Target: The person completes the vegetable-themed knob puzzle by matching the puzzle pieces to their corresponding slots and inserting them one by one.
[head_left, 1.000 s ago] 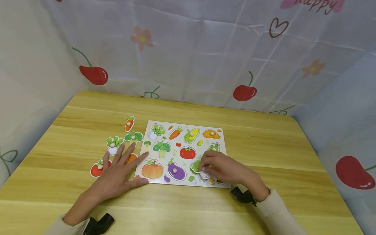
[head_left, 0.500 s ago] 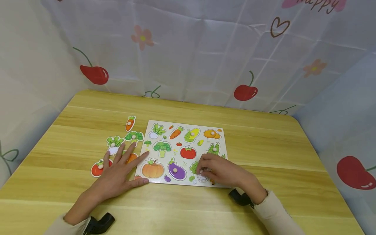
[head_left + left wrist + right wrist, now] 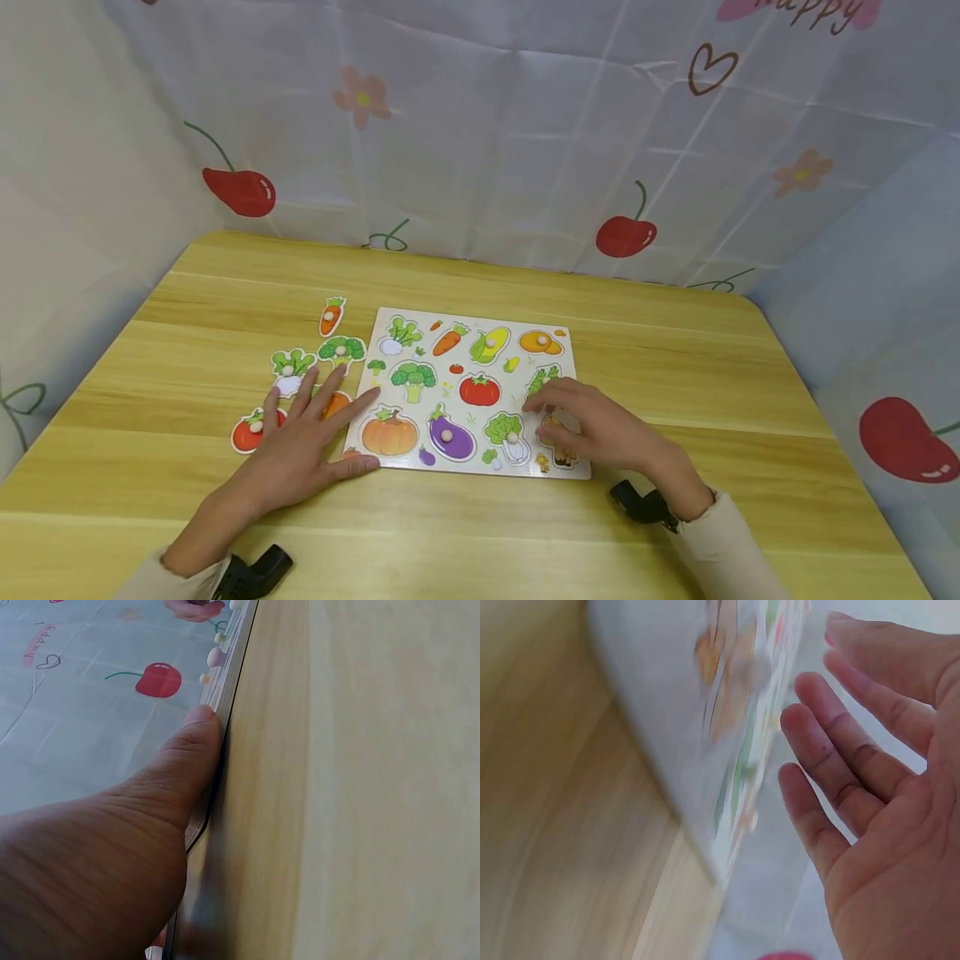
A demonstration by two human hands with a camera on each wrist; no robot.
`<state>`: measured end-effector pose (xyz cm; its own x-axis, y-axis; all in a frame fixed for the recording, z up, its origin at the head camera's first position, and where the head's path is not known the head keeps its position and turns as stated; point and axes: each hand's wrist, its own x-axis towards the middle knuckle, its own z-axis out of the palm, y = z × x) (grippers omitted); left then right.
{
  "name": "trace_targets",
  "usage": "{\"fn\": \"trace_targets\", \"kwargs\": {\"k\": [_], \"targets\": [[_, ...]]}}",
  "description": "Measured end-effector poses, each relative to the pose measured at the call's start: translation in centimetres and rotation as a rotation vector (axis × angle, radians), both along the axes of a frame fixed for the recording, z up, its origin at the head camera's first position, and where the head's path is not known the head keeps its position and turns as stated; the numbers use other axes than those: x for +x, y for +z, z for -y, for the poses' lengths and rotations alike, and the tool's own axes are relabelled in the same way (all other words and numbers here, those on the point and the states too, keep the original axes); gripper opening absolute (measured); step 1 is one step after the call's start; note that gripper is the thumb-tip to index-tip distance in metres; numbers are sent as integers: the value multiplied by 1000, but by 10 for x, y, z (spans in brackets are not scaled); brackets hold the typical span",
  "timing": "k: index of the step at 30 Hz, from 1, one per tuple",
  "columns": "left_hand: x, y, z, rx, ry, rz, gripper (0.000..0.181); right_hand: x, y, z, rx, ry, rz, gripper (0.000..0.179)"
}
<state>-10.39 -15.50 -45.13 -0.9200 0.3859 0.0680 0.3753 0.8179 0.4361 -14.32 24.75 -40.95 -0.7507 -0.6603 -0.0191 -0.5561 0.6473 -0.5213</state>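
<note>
A white wooden knob puzzle board [image 3: 420,329] with vegetable pictures lies on the table. My right hand [image 3: 603,429] hovers over its right side with loosely bent fingers, holding nothing. The bok choy piece [image 3: 497,427] sits in its cutout just left of that hand, and a brown piece [image 3: 562,456] is partly hidden beneath it. My left hand [image 3: 296,454] lies spread out, its thumb [image 3: 193,742] on the board's near left edge. Around its fingers lie a tomato piece [image 3: 243,435], a white radish piece [image 3: 292,362], a broccoli piece [image 3: 352,346] and a partly covered orange piece [image 3: 337,402].
A small carrot piece [image 3: 331,317] lies farther back on the wooden table [image 3: 675,342]. Eggplant [image 3: 453,446], corn [image 3: 498,337] and potato [image 3: 536,343] pieces with knobs sit in the board. A printed cloth [image 3: 480,167] hangs behind the table.
My right hand has let go of the bok choy piece, which now lies in its cutout, and has lifted away to the right. My left hand stays where it was.
</note>
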Motion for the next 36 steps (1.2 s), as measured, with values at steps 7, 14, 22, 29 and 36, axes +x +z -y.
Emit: {"fn": "trace_targets", "kwargs": {"k": [7,14,22,29,36], "targets": [[-1,0,0,-5,2,7,79,0,-6,-33,-106,-148,71,54],[-2,0,-1,-1,0,21,79,2,-17,-61,-198,-187,242,75],[0,1,0,-19,2,22,80,0,-22,-74,-174,-204,344,78],[0,3,1,-25,7,31,81,-1,-24,-75,-124,-172,362,78],[-1,2,1,-10,-1,50,83,3,-27,-72,-49,-130,284,82]]}}
